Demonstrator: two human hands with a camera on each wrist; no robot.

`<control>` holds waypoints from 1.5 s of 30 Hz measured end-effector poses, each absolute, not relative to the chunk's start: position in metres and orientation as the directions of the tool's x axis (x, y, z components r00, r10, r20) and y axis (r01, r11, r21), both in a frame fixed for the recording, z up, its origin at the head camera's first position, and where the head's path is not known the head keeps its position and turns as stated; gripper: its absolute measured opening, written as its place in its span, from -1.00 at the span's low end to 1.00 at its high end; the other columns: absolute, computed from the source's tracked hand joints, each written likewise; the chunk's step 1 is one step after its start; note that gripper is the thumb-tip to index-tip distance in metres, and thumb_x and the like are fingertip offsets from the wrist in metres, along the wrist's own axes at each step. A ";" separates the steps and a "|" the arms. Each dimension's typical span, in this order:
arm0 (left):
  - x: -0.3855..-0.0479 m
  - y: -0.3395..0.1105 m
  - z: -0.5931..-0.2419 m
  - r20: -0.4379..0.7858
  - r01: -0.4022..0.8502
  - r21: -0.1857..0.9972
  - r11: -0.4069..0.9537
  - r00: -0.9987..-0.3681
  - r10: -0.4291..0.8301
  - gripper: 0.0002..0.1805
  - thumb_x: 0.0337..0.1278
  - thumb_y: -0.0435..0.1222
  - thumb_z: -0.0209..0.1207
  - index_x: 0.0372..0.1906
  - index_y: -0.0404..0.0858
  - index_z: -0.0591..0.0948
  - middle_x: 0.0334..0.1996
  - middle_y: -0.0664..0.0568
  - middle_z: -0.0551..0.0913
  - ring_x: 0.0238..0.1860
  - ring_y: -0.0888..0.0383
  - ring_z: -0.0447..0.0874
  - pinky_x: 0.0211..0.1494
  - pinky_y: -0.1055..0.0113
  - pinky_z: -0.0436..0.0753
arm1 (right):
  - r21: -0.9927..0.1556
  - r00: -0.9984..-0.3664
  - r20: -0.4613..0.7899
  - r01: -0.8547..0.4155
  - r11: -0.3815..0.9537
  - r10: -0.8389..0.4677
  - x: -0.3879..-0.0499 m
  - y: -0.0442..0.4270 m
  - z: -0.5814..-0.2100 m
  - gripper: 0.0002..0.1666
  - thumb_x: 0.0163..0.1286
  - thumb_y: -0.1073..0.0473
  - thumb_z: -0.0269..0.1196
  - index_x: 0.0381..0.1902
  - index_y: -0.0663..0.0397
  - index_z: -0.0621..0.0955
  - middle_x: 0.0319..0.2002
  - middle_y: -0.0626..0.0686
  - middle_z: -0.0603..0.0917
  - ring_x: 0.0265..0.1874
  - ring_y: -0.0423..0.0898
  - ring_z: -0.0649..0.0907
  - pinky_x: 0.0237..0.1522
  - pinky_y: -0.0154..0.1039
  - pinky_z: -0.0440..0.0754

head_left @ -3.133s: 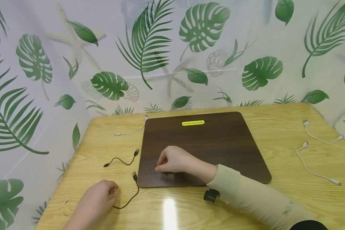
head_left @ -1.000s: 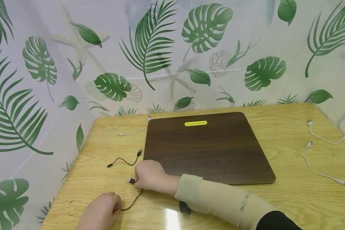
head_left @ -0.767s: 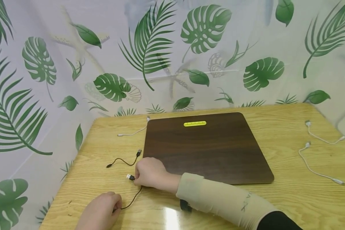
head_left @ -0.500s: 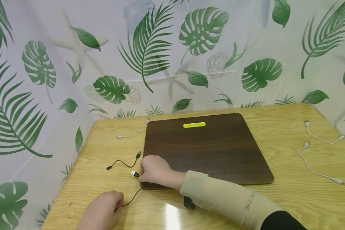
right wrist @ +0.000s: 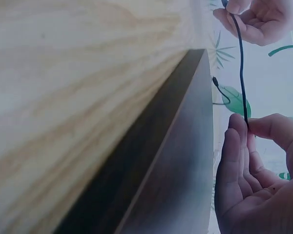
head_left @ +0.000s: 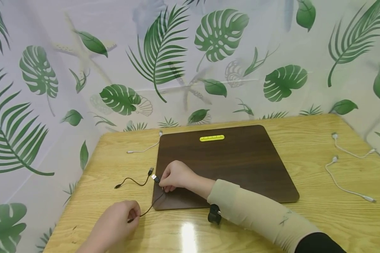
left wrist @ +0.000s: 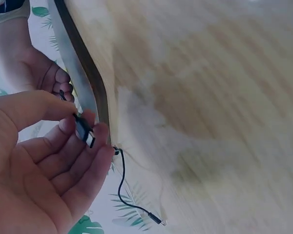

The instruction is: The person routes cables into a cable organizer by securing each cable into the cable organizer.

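Note:
A short black cable (head_left: 156, 199) runs between the two hands. Thumb and fingers of the right hand (head_left: 177, 175) pinch it just behind its USB-A plug (head_left: 155, 178), over the left part of a dark brown board (head_left: 228, 161). In front of the board's left corner, the left hand (head_left: 118, 218) pinches the cable's other end; its small connector (left wrist: 85, 131) shows between thumb and fingers in the left wrist view. The right wrist view has the cable (right wrist: 241, 63) stretched between the left hand (right wrist: 263, 22) and the right hand (right wrist: 259, 170).
A yellow slotted strip (head_left: 211, 138) lies near the board's back edge. Another black cable (head_left: 136, 181) and a white cable (head_left: 144, 149) lie left of the board. Two white cables, one nearer (head_left: 342, 186) and one farther (head_left: 351, 151), lie on the wooden table (head_left: 313, 147) at right.
The right hand went from above the board to the cable's USB end, pinched it, and carried it back over the board's left edge. The left hand has lifted slightly with its end.

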State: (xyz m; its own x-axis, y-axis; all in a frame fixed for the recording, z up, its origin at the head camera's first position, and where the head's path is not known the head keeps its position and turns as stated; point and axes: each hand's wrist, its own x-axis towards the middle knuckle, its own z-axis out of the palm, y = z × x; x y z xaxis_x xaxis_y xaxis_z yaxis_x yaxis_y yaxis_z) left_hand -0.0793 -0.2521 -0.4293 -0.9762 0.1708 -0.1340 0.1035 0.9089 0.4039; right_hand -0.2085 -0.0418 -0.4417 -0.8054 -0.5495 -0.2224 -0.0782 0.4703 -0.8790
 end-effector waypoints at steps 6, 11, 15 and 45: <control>-0.089 -0.256 -0.432 -0.131 0.158 0.543 0.824 -0.954 0.269 -0.83 0.18 -0.43 0.40 -0.41 -0.11 0.69 -0.48 0.23 0.67 -0.41 0.39 0.55 -0.31 0.46 0.61 | -0.905 -0.808 -0.240 -0.014 0.425 -0.539 -0.214 -0.036 -0.444 -0.88 0.37 0.37 0.40 -0.36 0.32 0.83 -0.45 0.20 0.85 -0.56 -0.19 0.78 -0.35 -0.24 0.82; -0.097 -0.256 -0.432 -0.161 0.119 0.604 0.788 -0.950 0.267 -0.87 0.19 -0.41 0.43 -0.41 -0.15 0.75 -0.46 0.18 0.72 -0.39 0.35 0.60 -0.29 0.47 0.63 | -0.921 -0.816 -0.257 0.043 0.388 -0.518 -0.220 -0.030 -0.444 -0.88 0.36 0.38 0.40 -0.31 0.38 0.82 -0.45 0.20 0.85 -0.57 -0.22 0.76 -0.33 -0.23 0.83; -0.103 -0.253 -0.431 -0.165 0.095 0.620 0.779 -0.954 0.248 -0.90 0.18 -0.37 0.46 -0.41 -0.17 0.78 -0.46 0.17 0.74 -0.39 0.32 0.62 -0.30 0.46 0.62 | -0.924 -0.822 -0.280 0.091 0.372 -0.495 -0.224 -0.025 -0.443 -0.88 0.35 0.39 0.39 -0.29 0.40 0.82 -0.48 0.16 0.84 -0.60 -0.25 0.74 -0.32 -0.23 0.83; -0.170 -0.208 -0.417 -0.187 0.099 0.580 0.808 -0.950 0.251 -0.85 0.20 -0.39 0.43 -0.48 -0.18 0.81 -0.59 0.14 0.76 -0.54 0.26 0.64 -0.37 0.36 0.56 | -0.910 -0.869 -0.374 0.277 0.307 -0.325 -0.262 0.030 -0.436 -0.81 0.42 0.36 0.37 -0.14 0.45 0.79 -0.58 -0.03 0.76 -0.62 -0.28 0.73 -0.41 -0.38 0.77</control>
